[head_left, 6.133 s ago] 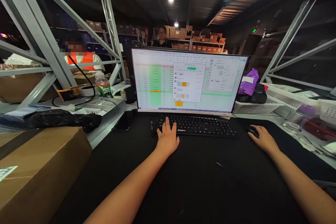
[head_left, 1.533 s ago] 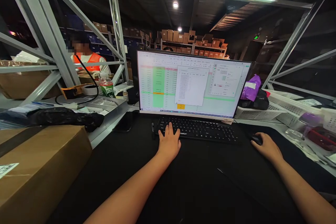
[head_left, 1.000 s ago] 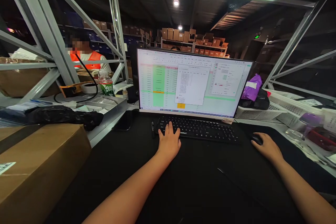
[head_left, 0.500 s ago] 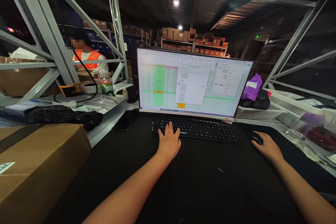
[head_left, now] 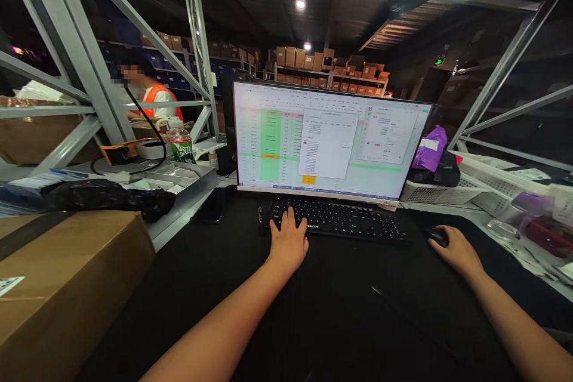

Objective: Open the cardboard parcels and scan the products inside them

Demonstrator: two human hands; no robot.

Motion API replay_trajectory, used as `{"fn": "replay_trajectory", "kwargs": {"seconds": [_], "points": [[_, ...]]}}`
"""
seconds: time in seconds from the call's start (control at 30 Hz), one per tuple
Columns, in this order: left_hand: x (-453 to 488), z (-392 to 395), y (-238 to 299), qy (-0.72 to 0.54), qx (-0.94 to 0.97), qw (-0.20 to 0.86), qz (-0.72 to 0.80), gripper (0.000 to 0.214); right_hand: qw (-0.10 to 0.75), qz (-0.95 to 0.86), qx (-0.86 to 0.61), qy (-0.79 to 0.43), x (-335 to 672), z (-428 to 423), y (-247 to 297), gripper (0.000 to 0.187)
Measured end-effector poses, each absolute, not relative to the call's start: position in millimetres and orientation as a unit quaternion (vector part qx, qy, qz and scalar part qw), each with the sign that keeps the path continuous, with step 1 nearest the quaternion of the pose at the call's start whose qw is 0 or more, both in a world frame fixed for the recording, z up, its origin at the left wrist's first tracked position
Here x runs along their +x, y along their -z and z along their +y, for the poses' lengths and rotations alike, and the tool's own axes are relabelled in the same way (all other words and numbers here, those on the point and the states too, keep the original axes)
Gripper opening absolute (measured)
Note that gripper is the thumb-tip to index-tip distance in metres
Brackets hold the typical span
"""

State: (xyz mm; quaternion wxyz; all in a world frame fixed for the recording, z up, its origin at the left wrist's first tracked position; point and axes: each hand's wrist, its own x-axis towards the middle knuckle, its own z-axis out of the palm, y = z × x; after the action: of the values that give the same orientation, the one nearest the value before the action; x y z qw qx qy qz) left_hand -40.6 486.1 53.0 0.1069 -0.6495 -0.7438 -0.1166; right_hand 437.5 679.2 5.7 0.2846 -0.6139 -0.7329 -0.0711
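My left hand (head_left: 289,240) lies flat on the left end of a black keyboard (head_left: 344,221), fingers stretched over the keys, holding nothing. My right hand (head_left: 456,249) rests cupped over a black mouse (head_left: 436,236) on the black desk mat (head_left: 358,310). Behind the keyboard stands a monitor (head_left: 329,140) showing a spreadsheet with green columns and a white dialog box in the middle.
A cardboard box (head_left: 67,286) sits at the near left, a black bag (head_left: 102,197) and a metal tray behind it. A green bottle (head_left: 180,143) stands left of the monitor. White baskets (head_left: 474,182) and a purple parcel (head_left: 427,149) lie right. A person in an orange vest (head_left: 154,101) sits beyond the racking.
The dialog on the screen changed its contents over the last seconds. The person in the orange vest shifted slightly right. Both my hands stayed where they were.
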Motion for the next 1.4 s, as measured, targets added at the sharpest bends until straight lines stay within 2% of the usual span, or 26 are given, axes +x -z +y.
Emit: {"fn": "replay_trajectory", "kwargs": {"seconds": [0.3,0.87,1.0,1.27,1.4], "points": [[-41.0,486.1,-52.3,0.117,-0.649,0.106,-0.744,0.052,0.283,-0.731,-0.616,0.077,437.8,680.4,-5.2,0.051],[-43.0,491.0,-46.7,0.117,-0.649,0.113,-0.743,0.052,0.299,-0.735,-0.605,0.067,432.1,675.6,-6.6,0.054],[-43.1,490.7,-46.3,0.117,-0.648,0.112,-0.744,0.053,0.301,-0.724,-0.617,0.070,431.7,675.7,-7.9,0.059],[-42.8,489.0,-46.7,0.117,-0.648,0.112,-0.745,0.052,0.299,-0.733,-0.608,0.059,431.3,674.9,-9.2,0.053],[-42.3,489.5,-48.2,0.116,-0.648,0.110,-0.745,0.053,0.299,-0.732,-0.609,0.060,431.1,675.6,-7.8,0.055]]}}
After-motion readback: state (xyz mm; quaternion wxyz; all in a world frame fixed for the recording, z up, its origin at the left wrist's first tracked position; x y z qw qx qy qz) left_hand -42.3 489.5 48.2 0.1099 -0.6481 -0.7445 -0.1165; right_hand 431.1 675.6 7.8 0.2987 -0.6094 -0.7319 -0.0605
